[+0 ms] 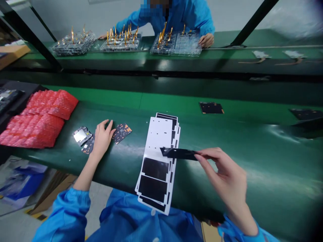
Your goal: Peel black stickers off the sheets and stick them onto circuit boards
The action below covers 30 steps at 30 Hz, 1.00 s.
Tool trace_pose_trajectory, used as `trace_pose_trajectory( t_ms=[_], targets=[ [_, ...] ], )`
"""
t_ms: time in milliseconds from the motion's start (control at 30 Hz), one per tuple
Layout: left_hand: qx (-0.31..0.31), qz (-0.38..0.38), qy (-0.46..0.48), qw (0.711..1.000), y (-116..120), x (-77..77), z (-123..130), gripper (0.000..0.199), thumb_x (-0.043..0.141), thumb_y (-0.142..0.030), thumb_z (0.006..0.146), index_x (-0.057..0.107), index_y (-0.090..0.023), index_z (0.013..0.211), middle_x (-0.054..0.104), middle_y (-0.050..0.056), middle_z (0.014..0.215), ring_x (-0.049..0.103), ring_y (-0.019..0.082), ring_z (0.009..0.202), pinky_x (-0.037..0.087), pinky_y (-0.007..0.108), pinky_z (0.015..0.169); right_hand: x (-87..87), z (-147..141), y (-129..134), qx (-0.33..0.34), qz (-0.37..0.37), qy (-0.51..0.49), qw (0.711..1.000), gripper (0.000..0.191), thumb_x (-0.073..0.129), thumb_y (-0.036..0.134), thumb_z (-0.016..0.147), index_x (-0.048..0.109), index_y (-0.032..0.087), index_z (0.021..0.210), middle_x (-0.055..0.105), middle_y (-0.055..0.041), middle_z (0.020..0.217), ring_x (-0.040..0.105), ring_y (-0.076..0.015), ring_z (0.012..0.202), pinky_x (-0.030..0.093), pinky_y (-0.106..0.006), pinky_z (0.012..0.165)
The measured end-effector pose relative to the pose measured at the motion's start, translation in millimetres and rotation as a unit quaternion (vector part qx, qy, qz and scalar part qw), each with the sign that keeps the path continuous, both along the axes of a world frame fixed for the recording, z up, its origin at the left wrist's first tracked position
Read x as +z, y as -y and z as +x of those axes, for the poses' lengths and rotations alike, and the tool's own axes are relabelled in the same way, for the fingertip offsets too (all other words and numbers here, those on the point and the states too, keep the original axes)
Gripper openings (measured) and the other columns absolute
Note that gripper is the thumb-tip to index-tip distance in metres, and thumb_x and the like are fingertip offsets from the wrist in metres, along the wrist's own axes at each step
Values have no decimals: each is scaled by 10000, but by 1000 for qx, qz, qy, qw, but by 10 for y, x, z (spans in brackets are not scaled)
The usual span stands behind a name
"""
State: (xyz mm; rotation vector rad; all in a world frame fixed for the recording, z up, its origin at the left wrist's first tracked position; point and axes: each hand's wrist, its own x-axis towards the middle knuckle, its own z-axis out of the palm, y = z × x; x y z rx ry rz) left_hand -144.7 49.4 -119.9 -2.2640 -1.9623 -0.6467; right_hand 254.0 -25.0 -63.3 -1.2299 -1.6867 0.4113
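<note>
My right hand [224,171] pinches the right end of a thin black adhesive sticker [180,154], which stretches left above a stack of white backing sheets [159,134]. More black rectangular stickers [153,188] cover the lower part of the top sheet; its upper part is bare white. On the left, my left hand [103,136] rests with fingers apart, its fingertips at the edge of a dark circuit board [122,132]. Beside that hand lie a board with a silver metal shield [82,135] and another dark board [88,146], partly hidden by the hand.
Red bubble-wrap packs [37,124] are piled at the left. A black board [211,108] lies on the green bench farther back, with another dark board [305,114] at the right. Across the bench, a co-worker's hand [206,40] touches clear trays [176,43] with upright orange flex strips.
</note>
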Motion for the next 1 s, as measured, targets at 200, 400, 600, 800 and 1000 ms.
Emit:
trace_pose_trajectory(
  t_ms=[200,400,600,800,1000],
  targets=[
    [-9,-23,19,1000,276,-78,-7,610,692,-482,882,510,-214,1399,640,150,1297,607,341,1206,463,531,1060,34,7,7,-31,-135,-162,977,145,786,307,809,667,240,759,670,1,712,637,-154,631,539,-265,578],
    [-92,-3,154,984,499,267,466,578,722,-277,826,488,-193,1348,611,137,1282,634,270,1190,600,375,899,152,-114,-73,21,-218,-260,940,239,859,374,739,675,231,690,696,5,695,632,-123,559,527,-229,523],
    [-301,-10,310,902,679,829,1120,743,814,-253,769,454,-240,1418,621,130,1337,627,253,1262,628,338,918,452,-379,-27,90,-172,-293,936,177,793,210,821,655,247,715,755,-4,817,682,-258,1221,576,-380,960],
    [-349,11,383,855,643,1010,1260,843,894,-247,711,467,-236,1438,656,127,1324,647,243,1262,641,298,893,581,-397,40,110,-132,-220,960,149,756,120,833,685,242,783,754,-12,823,730,-243,1073,604,-395,906],
    [-369,-12,404,837,665,1010,1238,912,911,-190,687,443,-217,1470,650,133,1360,618,214,1315,617,259,966,621,-304,135,116,-150,-214,958,150,754,89,824,714,233,820,691,22,724,655,-108,619,561,-202,528]
  ],
)
